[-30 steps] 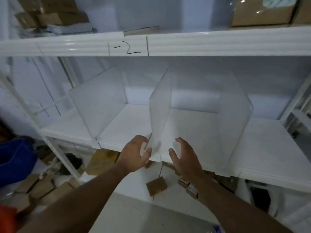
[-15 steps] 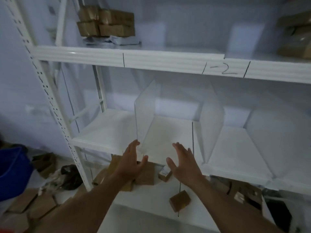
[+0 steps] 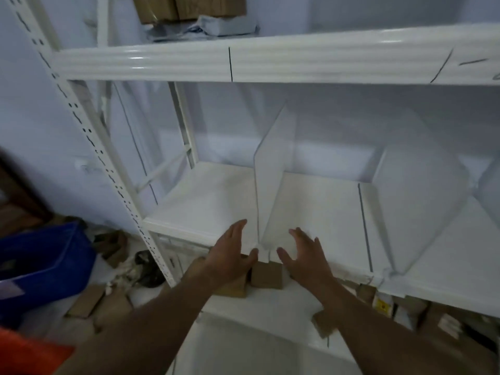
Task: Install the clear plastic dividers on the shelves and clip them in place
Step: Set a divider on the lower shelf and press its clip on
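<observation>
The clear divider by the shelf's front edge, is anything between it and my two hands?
Nothing visible. The left hand and right hand flank the clear divider at the shelf front edge, open, with only bare shelf between palms and panel.

Clear divider (image 3: 273, 180) upright on white shelf (image 3: 205, 201), front edge at lip; second divider (image 3: 416, 198) rightward

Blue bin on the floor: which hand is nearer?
Left. The left hand is at the shelf edge on the blue bin side of the divider; the right hand is beyond it.
</observation>
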The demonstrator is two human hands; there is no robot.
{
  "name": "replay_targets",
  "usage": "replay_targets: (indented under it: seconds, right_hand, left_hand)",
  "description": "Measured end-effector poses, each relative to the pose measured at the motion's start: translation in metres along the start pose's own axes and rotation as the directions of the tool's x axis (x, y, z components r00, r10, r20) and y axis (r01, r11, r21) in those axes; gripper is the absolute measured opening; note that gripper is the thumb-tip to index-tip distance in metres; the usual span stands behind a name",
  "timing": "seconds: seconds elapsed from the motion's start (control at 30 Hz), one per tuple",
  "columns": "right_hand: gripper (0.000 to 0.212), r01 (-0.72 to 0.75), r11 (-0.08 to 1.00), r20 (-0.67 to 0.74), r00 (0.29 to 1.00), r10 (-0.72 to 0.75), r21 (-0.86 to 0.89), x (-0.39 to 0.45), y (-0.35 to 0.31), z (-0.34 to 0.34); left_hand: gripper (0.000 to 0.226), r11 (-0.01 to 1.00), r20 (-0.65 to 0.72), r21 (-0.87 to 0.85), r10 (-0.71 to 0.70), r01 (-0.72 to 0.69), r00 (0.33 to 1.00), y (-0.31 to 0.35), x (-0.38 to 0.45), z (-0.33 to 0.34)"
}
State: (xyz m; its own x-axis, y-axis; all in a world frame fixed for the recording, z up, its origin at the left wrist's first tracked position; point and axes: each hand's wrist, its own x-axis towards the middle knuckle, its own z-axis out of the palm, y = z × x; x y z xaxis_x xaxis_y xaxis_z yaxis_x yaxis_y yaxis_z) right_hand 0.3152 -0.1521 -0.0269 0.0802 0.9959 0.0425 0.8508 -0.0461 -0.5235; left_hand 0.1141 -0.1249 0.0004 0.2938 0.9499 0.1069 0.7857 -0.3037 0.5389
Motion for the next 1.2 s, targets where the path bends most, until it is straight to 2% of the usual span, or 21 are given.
replay_targets:
  seconds: [0.17,0.3,0.4,0.47,0.53,0.63,0.73,0.8,0.9,0.97,1.03,1.1,1.13,1.2]
  right_hand:
    - [0.044,-0.069,0.997,0.061,0.996,0.071,-0.034,0.028,-0.008,0.033]
    - [0.045,-0.075,0.996,0.020,0.997,0.076,-0.042,0.047,-0.017,0.050]
    - [0.047,-0.068,0.998,0.047,0.997,0.069,-0.007,0.053,-0.034,0.057]
    - [0.045,-0.087,0.993,0.040,0.996,0.084,0.084,0.055,-0.042,0.057]
    - [0.044,-0.154,0.942,-0.031,0.985,0.171,0.300,0.053,-0.052,0.055]
    - [0.042,-0.199,0.817,-0.114,0.945,0.306,0.541,0.058,-0.070,0.044]
    - [0.042,-0.267,0.750,-0.075,0.919,0.388,0.605,0.076,-0.069,0.039]
    - [0.049,-0.318,0.679,-0.032,0.893,0.449,0.661,0.082,-0.064,0.038]
    - [0.047,-0.327,0.619,-0.030,0.869,0.494,0.714,0.087,-0.061,0.035]
    - [0.047,-0.313,0.603,-0.032,0.871,0.491,0.734,0.091,-0.062,0.032]
    - [0.051,-0.304,0.597,-0.039,0.870,0.492,0.743,0.095,-0.061,0.032]
    - [0.047,-0.297,0.586,-0.038,0.871,0.490,0.754,0.095,-0.060,0.033]
    - [0.044,-0.295,0.579,-0.032,0.873,0.487,0.760,0.094,-0.058,0.035]
    - [0.041,-0.300,0.580,-0.015,0.880,0.474,0.757,0.092,-0.055,0.037]
  left_hand:
    - [0.071,1.000,0.102,0.030,-0.005,0.002,0.995,-0.026,0.026,0.010]
    - [0.073,0.995,0.189,0.059,0.067,-0.079,0.980,-0.048,0.043,0.018]
    - [0.074,0.985,0.230,0.071,0.136,-0.156,0.964,-0.063,0.061,0.029]
    - [0.068,0.966,0.244,0.049,0.235,-0.254,0.941,-0.072,0.070,0.043]
    - [0.057,0.937,0.241,0.038,0.328,-0.347,0.913,-0.081,0.072,0.060]
    - [0.035,0.936,0.121,-0.022,0.351,-0.351,0.929,-0.084,0.072,0.077]
    - [0.018,0.937,0.025,-0.091,0.342,-0.339,0.939,-0.083,0.078,0.080]
    - [0.013,0.932,0.022,-0.126,0.345,-0.340,0.938,-0.082,0.079,0.078]
    - [0.017,0.941,0.099,-0.181,0.307,-0.286,0.947,-0.077,0.085,0.070]
    - [0.019,0.952,0.113,-0.152,0.282,-0.264,0.953,-0.074,0.083,0.066]
    - [0.020,0.967,0.034,-0.101,0.238,-0.234,0.971,-0.071,0.069,0.070]
    - [0.016,0.978,0.004,-0.153,0.145,-0.143,0.989,-0.067,0.039,0.082]
    - [0.012,0.973,0.088,-0.224,0.069,-0.048,0.994,-0.064,0.023,0.090]
    - [0.009,0.928,0.322,-0.316,-0.092,0.199,0.942,-0.057,0.002,0.105]
